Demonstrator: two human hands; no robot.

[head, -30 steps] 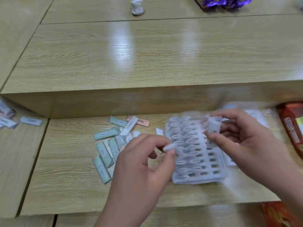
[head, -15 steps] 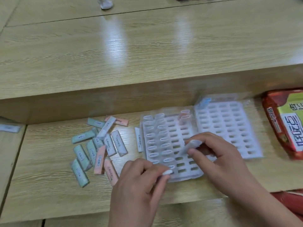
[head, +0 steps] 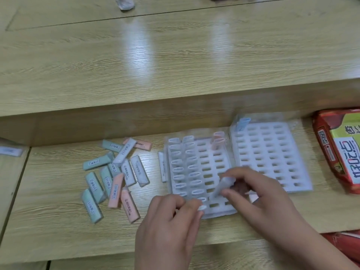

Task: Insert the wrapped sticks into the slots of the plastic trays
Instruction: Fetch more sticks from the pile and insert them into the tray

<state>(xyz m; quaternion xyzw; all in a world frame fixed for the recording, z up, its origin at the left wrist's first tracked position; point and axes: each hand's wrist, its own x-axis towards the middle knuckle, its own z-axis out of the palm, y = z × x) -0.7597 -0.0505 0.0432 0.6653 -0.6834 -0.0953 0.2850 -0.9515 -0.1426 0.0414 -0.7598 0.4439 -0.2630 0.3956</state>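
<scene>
Two white plastic trays lie side by side on the low shelf. The left tray (head: pixel 220 164) has its two left columns filled with white wrapped sticks and two pink ones at its top right. The right tray (head: pixel 272 152) holds one blue stick at its top left corner. My right hand (head: pixel 259 195) pinches a white wrapped stick (head: pixel 222 187), tilted over the left tray's lower right slots. My left hand (head: pixel 171 223) pinches another white stick (head: pixel 201 208) at the tray's front edge. A loose pile of green, pink and white wrapped sticks (head: pixel 115 176) lies to the left.
A red and green snack packet (head: pixel 339 151) lies at the right edge of the shelf. A raised wooden step (head: pixel 175 65) runs behind the trays. One white stick (head: pixel 163 169) lies against the left tray's side. Another stick (head: pixel 9 151) lies at the far left.
The view has dropped closer to the shelf. My right hand has come down from above the tray to its lower right slots with the stick. My left hand has stayed at the tray's front edge.
</scene>
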